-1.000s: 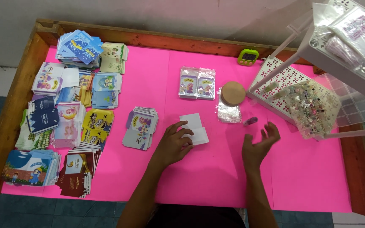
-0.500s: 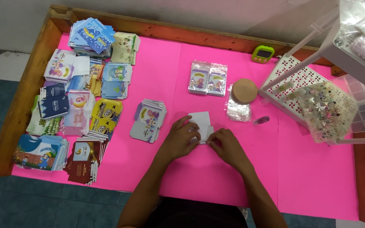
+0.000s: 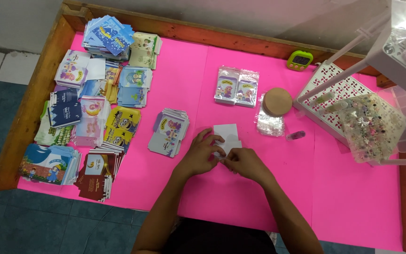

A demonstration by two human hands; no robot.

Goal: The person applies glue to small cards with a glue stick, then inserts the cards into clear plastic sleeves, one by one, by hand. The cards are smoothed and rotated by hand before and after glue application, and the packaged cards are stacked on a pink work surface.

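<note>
My left hand and my right hand meet over a white paper piece lying on the pink table cover. Both hands pinch at its near edge, fingertips touching each other. A small stack of colourful cards lies just left of my left hand. A little clear plastic bag and a round cork lid lie to the upper right of my hands.
Several stacks of printed cards fill the table's left side. Two sealed packets lie at the centre back. A white perforated basket, a bag of beads, a green timer and a white rack stand at right.
My right hand moved left from beside the paper and joined my left hand on the white paper. The camera view shifted closer.
</note>
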